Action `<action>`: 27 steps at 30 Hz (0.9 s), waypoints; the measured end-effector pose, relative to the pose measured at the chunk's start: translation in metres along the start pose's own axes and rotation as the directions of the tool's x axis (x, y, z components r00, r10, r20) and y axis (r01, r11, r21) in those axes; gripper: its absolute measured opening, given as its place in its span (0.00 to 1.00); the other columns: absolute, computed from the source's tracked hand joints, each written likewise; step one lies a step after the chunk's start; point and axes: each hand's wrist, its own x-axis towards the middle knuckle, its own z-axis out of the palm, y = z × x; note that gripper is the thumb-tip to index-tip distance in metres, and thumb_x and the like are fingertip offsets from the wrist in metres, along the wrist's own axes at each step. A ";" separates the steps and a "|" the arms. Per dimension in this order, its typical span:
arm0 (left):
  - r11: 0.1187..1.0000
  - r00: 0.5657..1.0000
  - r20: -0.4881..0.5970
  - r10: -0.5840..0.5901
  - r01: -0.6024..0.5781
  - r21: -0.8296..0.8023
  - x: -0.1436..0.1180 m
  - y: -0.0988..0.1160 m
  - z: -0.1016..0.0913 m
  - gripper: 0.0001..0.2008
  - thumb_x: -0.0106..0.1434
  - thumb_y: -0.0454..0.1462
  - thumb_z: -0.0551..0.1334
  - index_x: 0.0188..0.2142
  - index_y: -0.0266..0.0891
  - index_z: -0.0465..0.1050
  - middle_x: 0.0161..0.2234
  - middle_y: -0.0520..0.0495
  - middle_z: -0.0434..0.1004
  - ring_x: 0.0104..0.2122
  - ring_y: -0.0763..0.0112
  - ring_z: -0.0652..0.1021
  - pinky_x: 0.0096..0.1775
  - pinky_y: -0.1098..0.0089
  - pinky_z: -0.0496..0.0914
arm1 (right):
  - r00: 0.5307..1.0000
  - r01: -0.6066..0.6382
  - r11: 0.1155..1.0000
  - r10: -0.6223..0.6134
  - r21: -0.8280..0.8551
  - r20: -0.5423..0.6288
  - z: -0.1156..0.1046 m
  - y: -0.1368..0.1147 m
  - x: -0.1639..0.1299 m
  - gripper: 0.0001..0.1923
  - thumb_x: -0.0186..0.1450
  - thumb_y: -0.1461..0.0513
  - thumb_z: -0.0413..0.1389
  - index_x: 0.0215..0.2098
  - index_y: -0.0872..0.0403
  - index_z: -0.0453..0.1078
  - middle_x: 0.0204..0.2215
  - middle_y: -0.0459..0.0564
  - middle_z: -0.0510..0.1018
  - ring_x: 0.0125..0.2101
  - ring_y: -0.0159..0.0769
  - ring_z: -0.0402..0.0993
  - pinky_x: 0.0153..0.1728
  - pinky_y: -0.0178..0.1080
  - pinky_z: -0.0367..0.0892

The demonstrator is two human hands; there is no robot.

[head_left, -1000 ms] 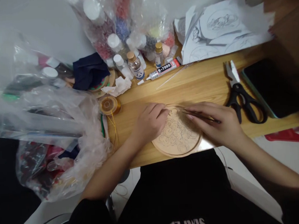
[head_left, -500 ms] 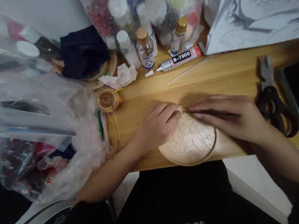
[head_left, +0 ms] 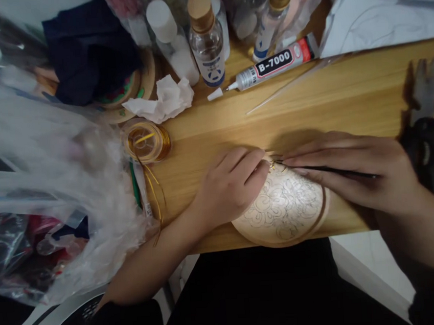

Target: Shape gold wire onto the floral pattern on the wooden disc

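Head view: one round wooden disc (head_left: 284, 210), one glue tube (head_left: 270, 66), one gold wire spool (head_left: 146, 141), three capped bottles and one crumpled tissue (head_left: 163, 101) are counted. All are set on a light wooden tabletop (head_left: 345, 100). The disc lies at the near edge, pinned under the curled left hand (head_left: 231, 188); thin tweezers (head_left: 328, 170) are pinched in the right hand (head_left: 353, 171), tips at the disc's upper rim.

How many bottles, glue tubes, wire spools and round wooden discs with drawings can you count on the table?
Bottles with gold caps: 2
Bottles with white caps: 1 clear to see
Glue tubes: 1
Spools of gold wire: 1
Wooden discs with drawings: 1
Total: 6
More bottles may hide at the top edge.
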 end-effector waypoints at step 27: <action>0.992 0.979 -0.183 -0.085 0.066 -0.105 0.003 0.004 0.008 0.02 0.69 0.33 0.58 0.38 0.38 0.67 0.37 0.50 0.77 0.38 0.71 0.78 0.41 0.68 0.73 | 0.999 -0.024 0.999 0.022 -0.040 -0.049 0.006 -0.003 -0.003 0.15 0.60 0.69 0.61 0.45 0.50 0.75 0.39 0.50 0.82 0.40 0.40 0.80 0.38 0.45 0.72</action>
